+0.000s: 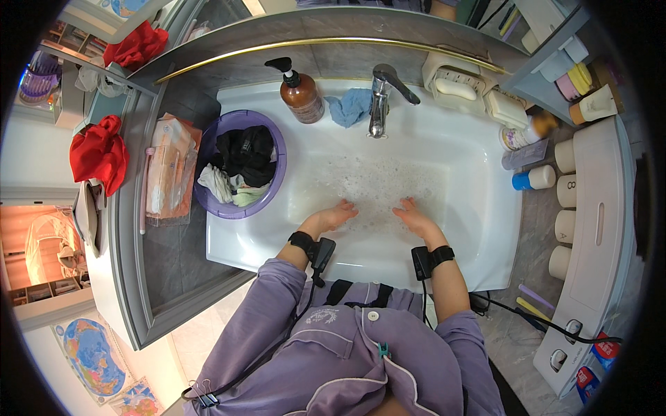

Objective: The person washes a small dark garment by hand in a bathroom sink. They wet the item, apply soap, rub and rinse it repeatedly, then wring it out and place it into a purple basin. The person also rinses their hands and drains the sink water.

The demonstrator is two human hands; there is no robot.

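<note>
Both of my hands are over the near half of a white washbasin [481, 223] with soapy, bubbly water [382, 179] in it. My left hand [335, 216] points inward with its fingers extended and nothing in it. Facing it across a gap, my right hand [416, 214] is also bare, fingers spread. The fingertips are at the water; whether they dip under the surface is hard to tell. Beyond them rises a chrome faucet [380, 101]. A purple plastic basin [283, 156] on the left holds black clothing [247, 153] and pale cloth pieces [216, 182].
Behind the basin are an amber pump bottle [303, 101], a crumpled blue cloth [349, 107] and a bar of soap [456, 89] in its holder. Several bottles and a white cup rack [598, 229] line the right side. Black cables [551, 327] run from my wrist devices.
</note>
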